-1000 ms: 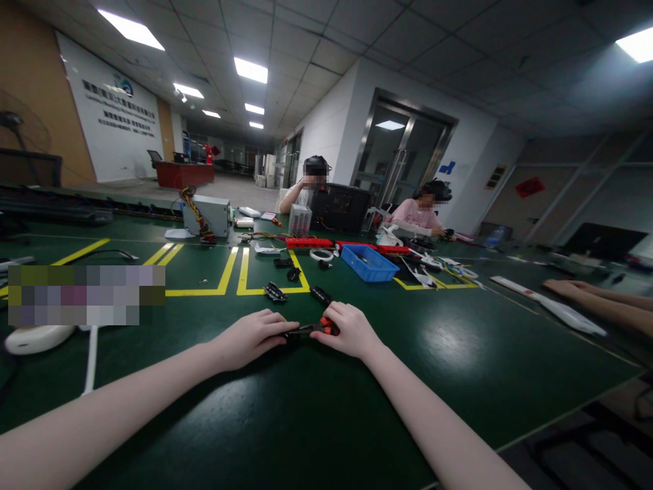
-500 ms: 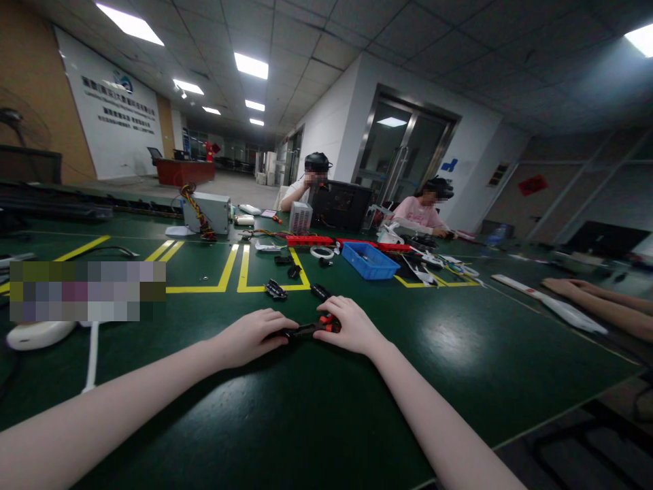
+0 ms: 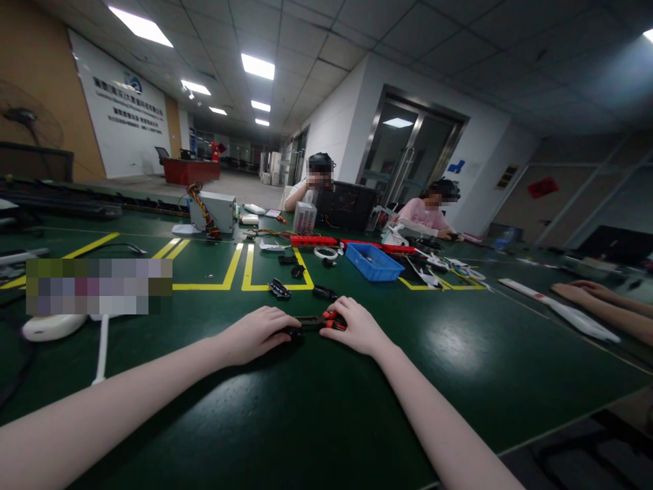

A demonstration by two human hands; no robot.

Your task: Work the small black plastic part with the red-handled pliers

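Observation:
My right hand (image 3: 358,327) is closed around the red-and-black handles of a pair of pliers (image 3: 311,321), whose dark head points left. My left hand (image 3: 258,335) is closed at the pliers' jaw end, with thumb and fingers on a small black part (image 3: 295,333) mostly hidden by the fingertips. Both hands are low over the green table. Just beyond them lie black plastic pieces: one (image 3: 279,288) ahead of the left hand and another (image 3: 324,292) ahead of the right.
A blue bin (image 3: 374,263) stands past my right hand, near a red strip (image 3: 313,241). Farther back are a power supply (image 3: 214,214) with loose wires and a black case (image 3: 344,205). Two people sit across the table; another person's hands (image 3: 581,292) rest at the right beside a white bar (image 3: 558,309).
The pliers have turned slightly and their head now lies more level between my hands. The whole view has shifted a little, so things appear farther right.

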